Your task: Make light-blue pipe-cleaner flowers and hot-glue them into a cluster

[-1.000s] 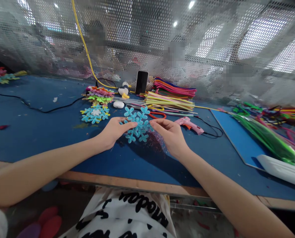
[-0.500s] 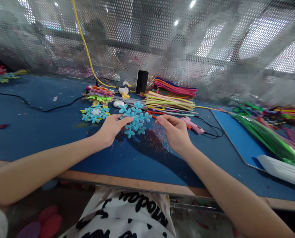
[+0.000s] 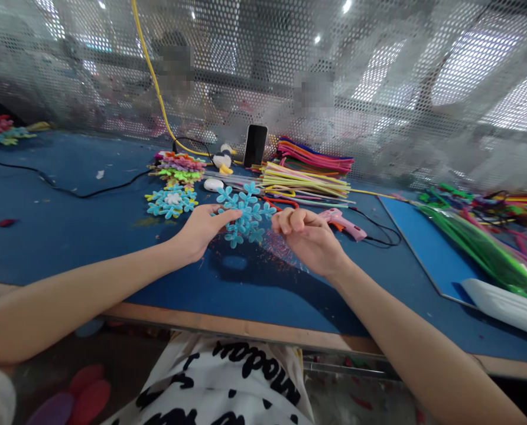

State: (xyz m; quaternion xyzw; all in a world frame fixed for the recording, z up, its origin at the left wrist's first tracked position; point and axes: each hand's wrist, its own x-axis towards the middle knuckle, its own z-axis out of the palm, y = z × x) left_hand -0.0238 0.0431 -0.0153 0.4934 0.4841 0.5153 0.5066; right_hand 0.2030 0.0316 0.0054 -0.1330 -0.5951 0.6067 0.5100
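Note:
A light-blue snowflake [image 3: 249,223] made of looped chenille stems is held upright above the table, its left side pinched between the thumb and fingers of my left hand [image 3: 201,231]. My right hand [image 3: 313,241] is just to the right of it, palm turned partly up and fingers curled in. Its fingertips are close to the snowflake's right-hand tip; whether they touch it or grip something small, I cannot see. Behind and left lies a blue-and-yellow snowflake [image 3: 160,203] with a white centre. A pink glue gun [image 3: 350,227] rests behind my right hand.
Bundled yellow chenille stems [image 3: 305,180] and pink ones [image 3: 316,158] lie at the back. A phone [image 3: 255,144] leans near a small plush bird [image 3: 223,158]. Stacked coloured snowflakes [image 3: 181,168] sit to the left. On the right are a blue board [image 3: 405,230] and bagged green stems [image 3: 476,251].
My right hand has turned its palm upward, curled its fingers and moved slightly left, closer to the snowflake. My left hand keeps its pinch, nearly still.

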